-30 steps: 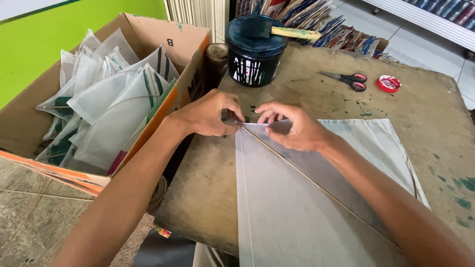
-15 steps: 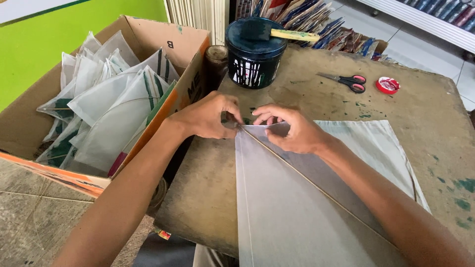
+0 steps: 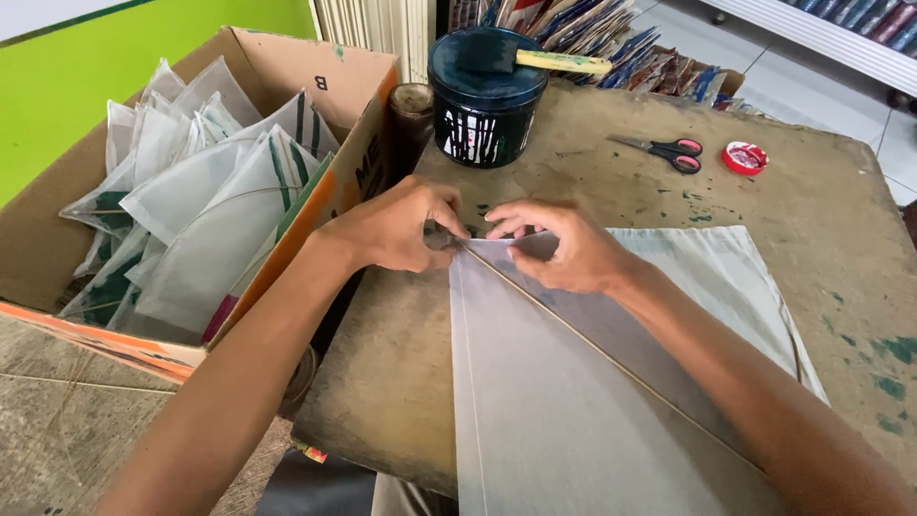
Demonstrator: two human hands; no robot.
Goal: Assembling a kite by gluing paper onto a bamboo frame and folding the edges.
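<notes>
Sheet: the thin white sheet (image 3: 573,411) lies on your table (image 3: 401,382), running from 6 o'clock up to a corner at the centre of the view, with a thin stick (image 3: 611,358) along it on the diagonal.
Left hand: your left hand (image 3: 396,227) sits at the sheet's top corner, fingers curled and pinched on that tip.
Right hand: your right hand (image 3: 559,247) lies just beside it at 3 o'clock, flat on the sheet, fingertips pressing the folded edge.
Grip: both hands meet at the corner; whether the left thumb also holds the stick end is hard to tell.
Stack: more pale sheets (image 3: 726,277) lie under your right forearm.
Box: at 9 o'clock a cardboard box (image 3: 57,248) holds finished kites (image 3: 205,205).
Can: at 12 o'clock stands a dark can (image 3: 487,115) with a brush (image 3: 549,59) across its lid.
Far right: scissors (image 3: 664,150) and a red lid (image 3: 745,158) at 2 o'clock.
</notes>
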